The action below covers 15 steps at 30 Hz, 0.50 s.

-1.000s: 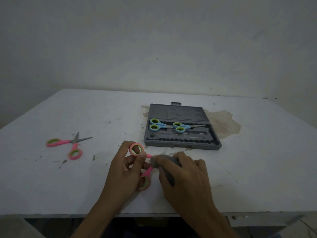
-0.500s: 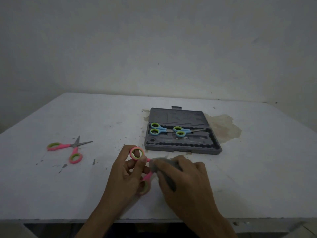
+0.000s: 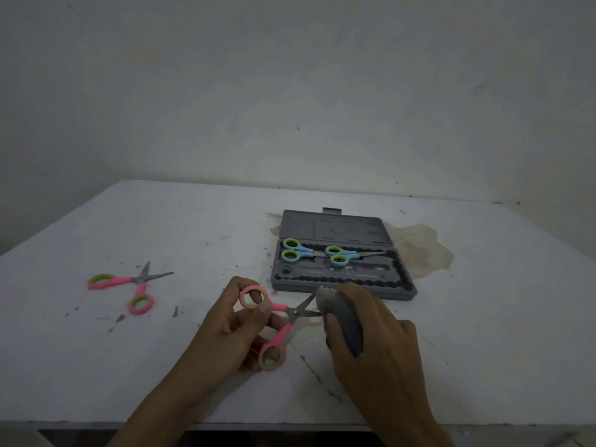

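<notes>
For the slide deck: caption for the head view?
Left hand holds open pink scissors while right hand presses a grey cloth to the blades, in front of an open grey case.

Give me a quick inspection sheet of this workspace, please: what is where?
Surface: white table, scuffed, with a brownish stain beside the grey case.
Job's things: pink scissors, blades open; grey cloth at the blades.
Clutter: second pink scissors lying open at left; grey case open, holding two blue scissors.
Hands: left hand grips the pink scissors' handles; right hand grips the grey cloth.
Cables: nothing seen.
Surroundings: bare pale wall behind; dim light.
</notes>
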{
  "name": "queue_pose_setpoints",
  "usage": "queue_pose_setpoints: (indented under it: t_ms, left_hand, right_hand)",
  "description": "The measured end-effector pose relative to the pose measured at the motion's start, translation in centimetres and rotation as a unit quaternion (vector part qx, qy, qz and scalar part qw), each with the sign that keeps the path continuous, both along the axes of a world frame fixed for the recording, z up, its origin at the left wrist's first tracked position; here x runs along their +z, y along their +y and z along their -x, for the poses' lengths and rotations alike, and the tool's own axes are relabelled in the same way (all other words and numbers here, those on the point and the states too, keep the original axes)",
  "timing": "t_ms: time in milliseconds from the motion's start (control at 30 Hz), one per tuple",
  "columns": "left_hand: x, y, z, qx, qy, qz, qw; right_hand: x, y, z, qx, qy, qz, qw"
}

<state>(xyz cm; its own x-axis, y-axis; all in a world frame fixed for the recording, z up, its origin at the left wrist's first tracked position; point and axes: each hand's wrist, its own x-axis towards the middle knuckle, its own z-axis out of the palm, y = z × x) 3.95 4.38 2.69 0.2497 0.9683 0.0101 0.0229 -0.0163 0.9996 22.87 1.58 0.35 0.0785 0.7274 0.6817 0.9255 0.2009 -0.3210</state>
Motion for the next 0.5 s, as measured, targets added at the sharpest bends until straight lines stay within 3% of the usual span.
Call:
queue_pose_setpoints:
  t_ms: [200,500]
  left_hand:
    - [0.8,0.3,0.5,-0.014,0.035,0.005,0.999]
    - [0.1,-0.3,0.3,0.015,0.105,-0.069,0.992]
  right_hand:
    - [-0.4,-0.6,0.5,0.044,-0.028,0.031,0.998]
    - [0.2,-0.3,1.8,0.103,-0.036,0.042,0.993]
